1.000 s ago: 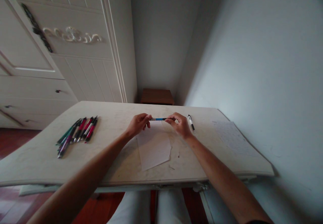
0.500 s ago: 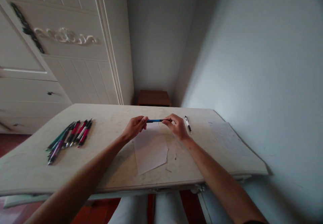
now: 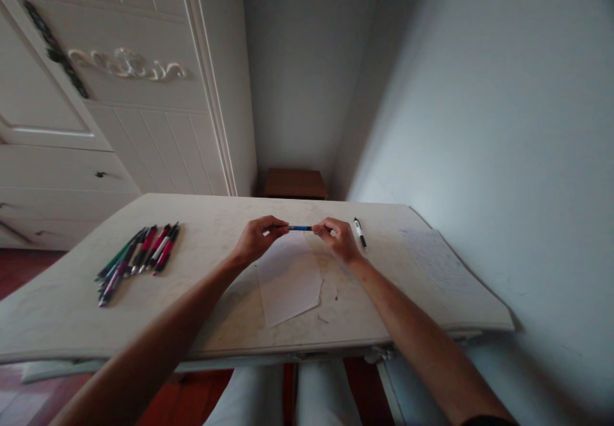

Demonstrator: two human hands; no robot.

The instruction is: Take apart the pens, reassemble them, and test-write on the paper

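A blue and black pen point(image 3: 300, 228) lies level between my two hands, above the far end of a white sheet of paper point(image 3: 289, 285). My left hand point(image 3: 259, 237) is closed, pinching the pen's left end between thumb and fingers. At the other end, my right hand point(image 3: 336, 237) is closed too, its fingertips gripping the pen; they hide that tip. Just right of my right hand rests a white and black pen point(image 3: 360, 234) on the table.
On the table's point(image 3: 215, 215) left side lies a bunch of pens point(image 3: 139, 250), green, purple, red and black. A scribbled sheet point(image 3: 436, 260) is at the right, near the wall point(image 3: 503, 125). A white cabinet point(image 3: 158, 144) stands behind on the left, a brown wooden box point(image 3: 296, 184) beyond the far edge.
My left thumb and fingers have shifted from a curled hold to a straighter pinch on the pen's left end. My right hand keeps its grip. The whole view has shifted slightly.
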